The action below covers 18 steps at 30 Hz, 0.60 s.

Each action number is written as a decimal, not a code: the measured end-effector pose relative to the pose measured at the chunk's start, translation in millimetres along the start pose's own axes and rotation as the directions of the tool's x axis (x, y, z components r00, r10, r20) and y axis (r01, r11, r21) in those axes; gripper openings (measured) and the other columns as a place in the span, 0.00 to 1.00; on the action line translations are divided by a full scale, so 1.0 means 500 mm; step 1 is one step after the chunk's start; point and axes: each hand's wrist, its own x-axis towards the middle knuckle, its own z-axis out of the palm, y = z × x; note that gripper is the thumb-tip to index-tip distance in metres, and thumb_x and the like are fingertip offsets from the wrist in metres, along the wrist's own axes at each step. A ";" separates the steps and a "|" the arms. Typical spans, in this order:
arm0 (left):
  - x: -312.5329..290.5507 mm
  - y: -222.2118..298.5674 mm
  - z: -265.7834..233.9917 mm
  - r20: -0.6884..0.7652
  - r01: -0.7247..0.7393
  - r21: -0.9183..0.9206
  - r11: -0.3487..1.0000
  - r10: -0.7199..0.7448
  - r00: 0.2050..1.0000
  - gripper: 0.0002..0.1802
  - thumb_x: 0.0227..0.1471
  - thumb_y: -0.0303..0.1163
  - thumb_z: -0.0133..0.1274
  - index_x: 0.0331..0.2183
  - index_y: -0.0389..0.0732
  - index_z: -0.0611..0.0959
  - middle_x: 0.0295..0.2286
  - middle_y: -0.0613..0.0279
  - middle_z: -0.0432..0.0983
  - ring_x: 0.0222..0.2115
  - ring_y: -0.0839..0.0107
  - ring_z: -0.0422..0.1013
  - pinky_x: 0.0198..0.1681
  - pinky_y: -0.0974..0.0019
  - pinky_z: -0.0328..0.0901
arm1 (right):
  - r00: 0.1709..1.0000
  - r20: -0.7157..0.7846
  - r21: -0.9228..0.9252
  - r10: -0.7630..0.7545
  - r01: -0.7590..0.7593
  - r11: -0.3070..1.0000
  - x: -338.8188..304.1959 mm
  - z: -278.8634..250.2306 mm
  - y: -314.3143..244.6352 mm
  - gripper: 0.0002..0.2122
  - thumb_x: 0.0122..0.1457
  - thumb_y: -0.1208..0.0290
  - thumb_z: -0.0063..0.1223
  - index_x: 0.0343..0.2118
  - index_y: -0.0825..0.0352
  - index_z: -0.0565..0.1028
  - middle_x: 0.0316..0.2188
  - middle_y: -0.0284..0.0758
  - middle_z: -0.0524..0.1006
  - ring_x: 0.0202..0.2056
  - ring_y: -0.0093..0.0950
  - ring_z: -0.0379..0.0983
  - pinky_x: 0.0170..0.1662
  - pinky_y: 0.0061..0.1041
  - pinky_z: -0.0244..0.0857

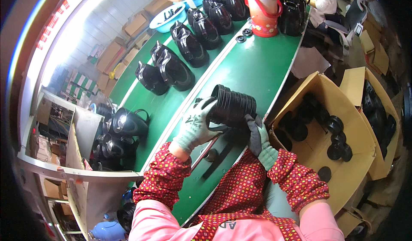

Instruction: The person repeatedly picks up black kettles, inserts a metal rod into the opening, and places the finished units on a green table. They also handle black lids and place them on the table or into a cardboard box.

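Note:
Both gloved hands hold a ribbed stack of black round plastic parts (234, 105) on its side above the green work surface (262, 69). My left hand (197, 123) wraps the left end, its thumb underneath. At the lower right end, my right hand (259, 140) closes against the stack, its fingertips partly hidden. Beneath the stack lie a thin pinkish rod (202, 154) and a small round dark piece (210, 155). Left of my hands stand several glossy black jug bodies (174, 71) in rows.
A red and white flowered jug (263, 15) stands at the far end, with small black rings (241, 39) beside it. A blue basin (165, 25) holds dark parts. On my right, an open cardboard box (352, 151) contains black round pieces. More black jugs (128, 123) stand at left.

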 end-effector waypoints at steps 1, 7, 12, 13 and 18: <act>0.007 0.010 0.013 -0.040 0.018 -0.010 1.000 -0.018 0.999 0.44 0.36 0.44 0.75 0.56 0.42 0.78 0.54 0.52 0.75 0.54 0.49 0.71 0.59 0.52 0.66 | 1.000 -0.013 0.111 0.017 -0.016 0.994 0.012 -0.037 0.062 0.09 0.70 0.66 0.52 0.47 0.63 0.72 0.46 0.29 0.76 0.51 0.22 0.72 0.60 0.27 0.64; -0.009 -0.080 0.087 -0.179 0.005 -0.022 1.000 -0.009 0.984 0.30 0.44 0.48 0.72 0.47 0.45 0.85 0.37 0.56 0.84 0.38 0.58 0.81 0.45 0.57 0.73 | 0.989 -0.048 0.128 0.141 -0.134 0.983 0.006 -0.114 0.084 0.11 0.68 0.72 0.55 0.50 0.61 0.69 0.50 0.28 0.77 0.52 0.21 0.73 0.59 0.27 0.66; -0.027 -0.080 0.014 0.296 0.526 -0.386 0.758 -0.439 0.849 0.32 0.49 0.53 0.70 0.48 0.40 0.87 0.30 0.53 0.86 0.32 0.67 0.83 0.42 0.60 0.74 | 0.891 -0.399 -0.446 -0.216 0.017 0.895 0.006 -0.100 0.016 0.32 0.63 0.82 0.51 0.70 0.66 0.57 0.64 0.40 0.67 0.62 0.32 0.65 0.64 0.31 0.61; -0.023 -0.077 0.001 0.347 0.563 -0.366 0.741 -0.453 0.822 0.32 0.48 0.52 0.71 0.48 0.39 0.86 0.31 0.54 0.86 0.33 0.68 0.82 0.42 0.61 0.74 | 0.867 -0.298 -0.585 -0.399 0.164 0.794 0.000 -0.102 0.011 0.26 0.66 0.80 0.50 0.68 0.66 0.61 0.60 0.39 0.71 0.59 0.30 0.69 0.63 0.30 0.63; -0.044 -0.195 0.104 0.177 0.320 -0.802 0.504 -0.312 0.934 0.33 0.48 0.39 0.73 0.54 0.38 0.81 0.42 0.61 0.84 0.41 0.73 0.79 0.49 0.63 0.73 | 0.972 -0.145 -0.551 -0.185 0.076 0.831 0.028 -0.083 0.000 0.24 0.71 0.61 0.50 0.66 0.65 0.66 0.59 0.44 0.74 0.60 0.36 0.71 0.65 0.33 0.61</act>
